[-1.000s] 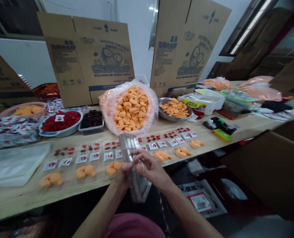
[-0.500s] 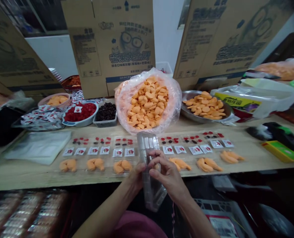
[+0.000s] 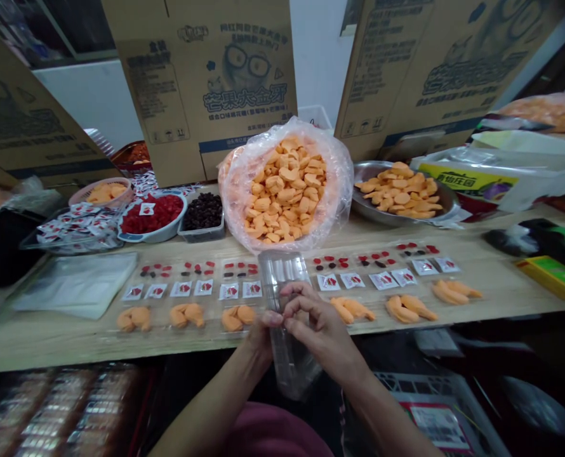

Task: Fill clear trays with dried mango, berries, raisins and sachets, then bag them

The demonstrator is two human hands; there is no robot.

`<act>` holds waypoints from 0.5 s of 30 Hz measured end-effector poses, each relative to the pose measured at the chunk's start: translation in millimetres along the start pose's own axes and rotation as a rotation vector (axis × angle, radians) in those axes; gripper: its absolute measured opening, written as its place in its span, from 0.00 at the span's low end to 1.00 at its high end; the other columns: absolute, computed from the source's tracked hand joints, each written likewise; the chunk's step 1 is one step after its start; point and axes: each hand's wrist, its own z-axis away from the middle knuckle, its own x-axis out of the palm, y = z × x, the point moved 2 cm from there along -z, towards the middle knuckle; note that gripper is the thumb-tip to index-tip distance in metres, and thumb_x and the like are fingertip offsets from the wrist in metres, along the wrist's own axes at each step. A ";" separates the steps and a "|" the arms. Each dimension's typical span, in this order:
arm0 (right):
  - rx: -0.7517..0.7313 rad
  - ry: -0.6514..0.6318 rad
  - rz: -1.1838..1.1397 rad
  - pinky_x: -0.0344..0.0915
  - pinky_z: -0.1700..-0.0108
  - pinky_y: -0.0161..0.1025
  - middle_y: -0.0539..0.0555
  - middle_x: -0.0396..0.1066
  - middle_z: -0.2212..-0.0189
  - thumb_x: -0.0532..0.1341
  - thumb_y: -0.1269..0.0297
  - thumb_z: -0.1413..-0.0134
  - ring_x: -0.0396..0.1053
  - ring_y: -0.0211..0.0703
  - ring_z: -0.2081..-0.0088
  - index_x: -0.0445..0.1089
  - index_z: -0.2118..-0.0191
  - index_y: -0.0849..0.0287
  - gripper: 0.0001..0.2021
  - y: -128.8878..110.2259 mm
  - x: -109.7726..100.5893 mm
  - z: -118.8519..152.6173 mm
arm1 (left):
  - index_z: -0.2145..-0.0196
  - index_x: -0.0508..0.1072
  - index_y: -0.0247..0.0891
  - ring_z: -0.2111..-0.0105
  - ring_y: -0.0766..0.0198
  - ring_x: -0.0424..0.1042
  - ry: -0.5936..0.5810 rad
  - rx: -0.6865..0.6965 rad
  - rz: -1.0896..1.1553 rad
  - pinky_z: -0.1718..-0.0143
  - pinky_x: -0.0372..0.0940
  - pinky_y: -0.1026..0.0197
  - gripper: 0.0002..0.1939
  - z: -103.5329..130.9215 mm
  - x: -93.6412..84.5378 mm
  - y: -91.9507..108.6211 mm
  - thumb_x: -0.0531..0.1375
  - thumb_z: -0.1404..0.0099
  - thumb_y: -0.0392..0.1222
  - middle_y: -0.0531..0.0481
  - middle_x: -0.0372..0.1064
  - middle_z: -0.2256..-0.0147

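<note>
Both hands grip a clear plastic tray [image 3: 285, 355] that juts over the table's front edge. My left hand [image 3: 262, 336] is closed on its left side, thumb on top. From the right, my right hand [image 3: 318, 327] has its fingers curled in a pinch over the tray's middle. Clear trays lie in a row on either side, each with red and dark pieces, two small white sachets [image 3: 228, 291] and orange candies [image 3: 238, 317]. Behind my hands stands a plastic-lined bag [image 3: 332, 206] full of orange pieces [image 3: 287, 197].
A metal bowl [image 3: 371, 212] of orange pieces stands at right. Left are a bowl of red pieces [image 3: 152, 214], a tub of dark pieces [image 3: 203, 216] and a tray of sachets [image 3: 80, 225]. Cardboard boxes [image 3: 168, 76] line the back. A yellow-green box [image 3: 551, 276] lies far right.
The view has shifted slightly. The plastic tray stays in both hands, its lower flap now closer to the rest of it, and my right fingers have moved a little along it.
</note>
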 end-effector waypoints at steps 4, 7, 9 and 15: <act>0.040 -0.011 -0.089 0.59 0.54 0.40 0.53 0.64 0.57 0.59 0.67 0.51 0.63 0.45 0.55 0.67 0.75 0.57 0.05 -4.5 5.1 -1.0 | 0.67 0.72 0.31 0.71 0.60 0.71 0.058 0.082 0.049 0.65 0.64 0.60 0.17 4.2 -2.2 2.3 0.61 0.57 0.42 0.47 0.70 0.72; 0.036 0.011 -0.009 0.57 0.49 0.42 0.53 0.64 0.57 0.62 0.67 0.54 0.62 0.47 0.52 0.67 0.76 0.57 0.04 -8.3 14.8 0.9 | 0.66 0.73 0.32 0.70 0.58 0.71 0.102 0.121 0.043 0.63 0.65 0.57 0.18 8.7 -5.5 1.9 0.60 0.57 0.43 0.47 0.71 0.71; 0.036 0.027 0.046 0.58 0.49 0.43 0.53 0.65 0.58 0.64 0.69 0.57 0.63 0.46 0.53 0.66 0.77 0.57 0.05 -10.6 21.6 3.0 | 0.68 0.73 0.33 0.69 0.57 0.72 0.148 0.141 0.017 0.62 0.66 0.56 0.16 13.5 -10.0 1.7 0.61 0.57 0.42 0.48 0.71 0.72; -0.019 0.159 0.174 0.64 0.58 0.39 0.51 0.68 0.66 0.61 0.69 0.50 0.67 0.42 0.62 0.63 0.76 0.56 0.07 -27.3 -4.1 13.7 | 0.66 0.74 0.32 0.68 0.51 0.73 0.208 0.044 -0.002 0.62 0.67 0.52 0.19 30.0 -22.0 11.5 0.63 0.56 0.45 0.46 0.73 0.74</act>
